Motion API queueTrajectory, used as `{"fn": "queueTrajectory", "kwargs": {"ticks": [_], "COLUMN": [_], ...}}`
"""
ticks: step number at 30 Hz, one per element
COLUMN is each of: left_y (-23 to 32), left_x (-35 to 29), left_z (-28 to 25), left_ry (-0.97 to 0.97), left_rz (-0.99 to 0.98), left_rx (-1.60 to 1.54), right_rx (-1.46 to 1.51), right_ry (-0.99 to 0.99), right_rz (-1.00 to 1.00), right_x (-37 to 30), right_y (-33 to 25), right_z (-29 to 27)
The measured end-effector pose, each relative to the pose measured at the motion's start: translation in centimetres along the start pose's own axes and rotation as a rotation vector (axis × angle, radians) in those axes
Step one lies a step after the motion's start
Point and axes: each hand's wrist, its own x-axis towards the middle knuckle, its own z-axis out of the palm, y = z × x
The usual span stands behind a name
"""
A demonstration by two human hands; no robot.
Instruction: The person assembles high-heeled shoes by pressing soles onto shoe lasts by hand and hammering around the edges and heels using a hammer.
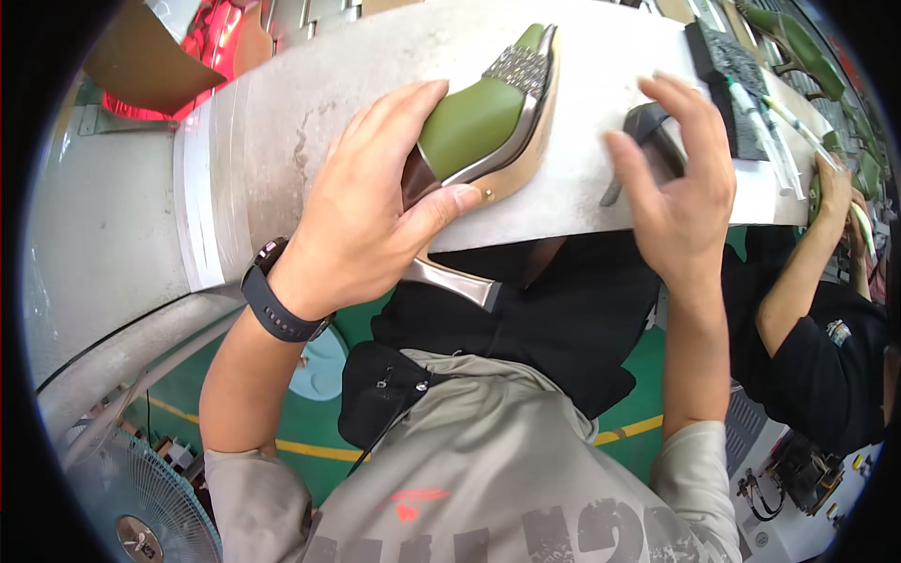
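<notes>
A green high-heeled shoe (477, 125) lies tilted on its side at the table's near edge. It has a glittery band near the toe, a silvery strip along its tan sole and a dark brown rear part. Its slim metallic heel (456, 283) points toward me past the edge. My left hand (371, 192) is closed round the back of the shoe, thumb on the sole. To the right, my right hand (685, 178) is raised with its fingers apart, slightly blurred. Behind it sits a dark grey object (648, 120), partly hidden, whose kind I cannot make out.
On the pale worktable (267, 150), a black textured block (727, 70) and syringes (765, 131) lie at the right. More green shoes (798, 52) stand beyond. A co-worker's arm (798, 253) reaches in at the right. A fan (141, 497) stands lower left.
</notes>
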Motion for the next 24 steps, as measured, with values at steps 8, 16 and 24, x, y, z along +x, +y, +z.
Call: {"fn": "queueTrajectory", "kwargs": {"ticks": [8, 16, 24], "left_y": [2.4, 2.4, 2.1], "left_x": [4.9, 5.2, 5.5], "left_z": [-0.2, 0.1, -0.1], "left_ry": [-0.183, -0.129, -0.2], "left_rz": [-0.098, -0.025, -0.008], "left_rx": [-0.045, -0.083, -0.033], "right_rx": [-0.371, 0.89, 1.284], "right_ry": [-0.061, -0.152, -0.095], "right_rz": [0.035, 0.465, 0.758], "right_x": [-2.3, 2.2, 4.9], "right_y": [2.4, -0.2, 0.3], "right_z": [-0.6, -2.8, 0.7]}}
